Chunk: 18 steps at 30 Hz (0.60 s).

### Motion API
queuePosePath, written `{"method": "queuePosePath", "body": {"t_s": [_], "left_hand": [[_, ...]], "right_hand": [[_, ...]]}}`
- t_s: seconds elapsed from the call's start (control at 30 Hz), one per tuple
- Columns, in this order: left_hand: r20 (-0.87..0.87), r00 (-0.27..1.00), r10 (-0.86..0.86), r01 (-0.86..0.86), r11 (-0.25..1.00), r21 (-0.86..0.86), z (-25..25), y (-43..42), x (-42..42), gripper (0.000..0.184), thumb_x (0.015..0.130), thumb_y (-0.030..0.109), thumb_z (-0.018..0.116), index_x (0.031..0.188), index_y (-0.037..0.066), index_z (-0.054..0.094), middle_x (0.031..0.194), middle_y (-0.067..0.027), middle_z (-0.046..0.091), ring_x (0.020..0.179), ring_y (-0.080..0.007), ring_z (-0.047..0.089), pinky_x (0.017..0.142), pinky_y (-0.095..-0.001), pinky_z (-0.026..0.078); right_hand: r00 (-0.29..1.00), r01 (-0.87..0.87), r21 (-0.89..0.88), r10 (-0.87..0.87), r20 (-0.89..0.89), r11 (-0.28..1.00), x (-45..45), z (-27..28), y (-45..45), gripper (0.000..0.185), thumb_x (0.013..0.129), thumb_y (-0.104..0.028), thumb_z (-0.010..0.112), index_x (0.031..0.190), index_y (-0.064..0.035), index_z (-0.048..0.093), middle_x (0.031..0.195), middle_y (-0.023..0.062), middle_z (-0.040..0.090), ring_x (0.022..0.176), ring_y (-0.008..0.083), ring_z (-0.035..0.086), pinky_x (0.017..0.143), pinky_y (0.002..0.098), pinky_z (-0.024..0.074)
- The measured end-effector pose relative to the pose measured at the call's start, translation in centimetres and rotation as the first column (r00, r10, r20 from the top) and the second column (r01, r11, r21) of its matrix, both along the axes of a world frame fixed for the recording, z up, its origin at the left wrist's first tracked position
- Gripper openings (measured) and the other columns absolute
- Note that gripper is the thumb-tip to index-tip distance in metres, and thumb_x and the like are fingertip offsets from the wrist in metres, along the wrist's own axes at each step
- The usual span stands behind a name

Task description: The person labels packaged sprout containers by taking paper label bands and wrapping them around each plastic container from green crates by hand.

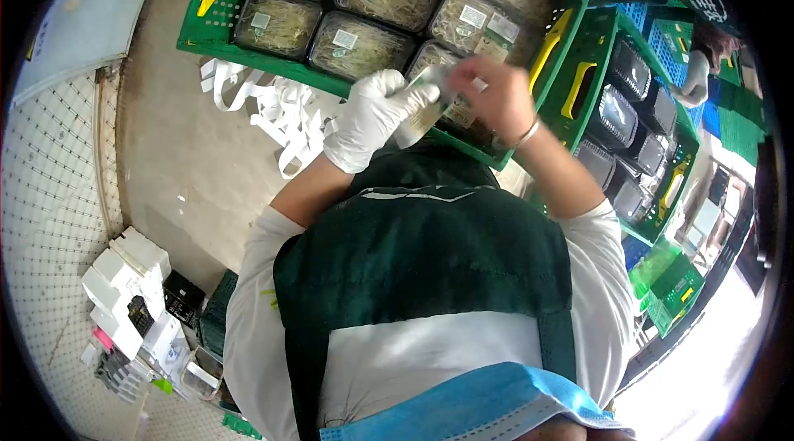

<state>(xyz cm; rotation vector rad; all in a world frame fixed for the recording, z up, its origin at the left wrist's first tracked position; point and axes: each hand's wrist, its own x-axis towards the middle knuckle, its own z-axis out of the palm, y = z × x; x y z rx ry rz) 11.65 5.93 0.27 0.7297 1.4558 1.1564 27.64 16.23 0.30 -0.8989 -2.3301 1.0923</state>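
Observation:
My left hand (368, 117), in a white glove, is closed on a strip of pale green and white labels (423, 120). Bare and slightly blurred, my right hand (499, 100) pinches at the strip's upper end; what exactly lies between its fingertips is partly hidden. Both hands are over the near edge of a green crate (331, 83). Inside it, clear-lidded trays of pale sprouts (361, 44) stand in rows, many with a small white label on the lid. A larger label (495, 37) lies on a tray at the right, beyond my right hand.
White backing strips (289, 122) lie tangled on the floor beside the crate. At the right, another green crate (597, 81) holds several black packs (616, 117). Another person's gloved hand (695, 81) is near it. White boxes (124, 284) stand at the lower left.

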Motion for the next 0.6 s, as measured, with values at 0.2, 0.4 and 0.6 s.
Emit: {"method": "queuePosePath", "body": {"t_s": [0.2,0.4,0.6], "left_hand": [[0.137,0.990,0.037,-0.021,0.993,-0.120,-1.4,-1.9,-3.5,0.010,0.076,0.007,0.059,0.082,-0.002,0.057,0.072,-0.0035,0.060,0.062,-0.0054,0.053,0.054,-0.0186,0.042],[0.222,0.954,0.201,-0.174,0.975,-0.136,-2.3,-5.6,-7.2,0.015,0.078,0.001,0.054,0.093,-0.002,0.055,0.081,-0.0055,0.060,0.067,-0.0068,0.055,0.059,-0.0183,0.044],[0.342,0.922,0.179,-0.198,0.980,0.022,-1.5,-6.5,-10.6,0.027,0.079,0.001,0.052,0.105,-0.003,0.048,0.099,-0.0085,0.056,0.085,-0.0123,0.054,0.072,-0.0231,0.044]], "right_hand": [[0.634,-0.165,0.575,-0.360,0.684,0.802,3.9,-5.3,18.9,0.035,0.080,-0.023,0.049,0.109,-0.0052,0.043,0.100,0.0151,0.055,0.093,0.0324,0.053,0.079,0.0412,0.0440],[0.205,0.005,0.323,-0.317,0.926,0.947,1.7,-10.6,20.6,0.057,0.082,-0.020,0.046,0.130,-0.0054,0.019,0.127,0.0158,0.033,0.107,0.0299,0.043,0.087,0.0407,0.0389],[0.987,-0.026,-0.331,0.076,0.140,0.943,-8.2,-0.5,4.3,0.036,0.078,-0.021,0.058,0.108,-0.0048,0.050,0.093,0.0126,0.058,0.084,0.0177,0.055,0.073,0.0272,0.0434]]}}
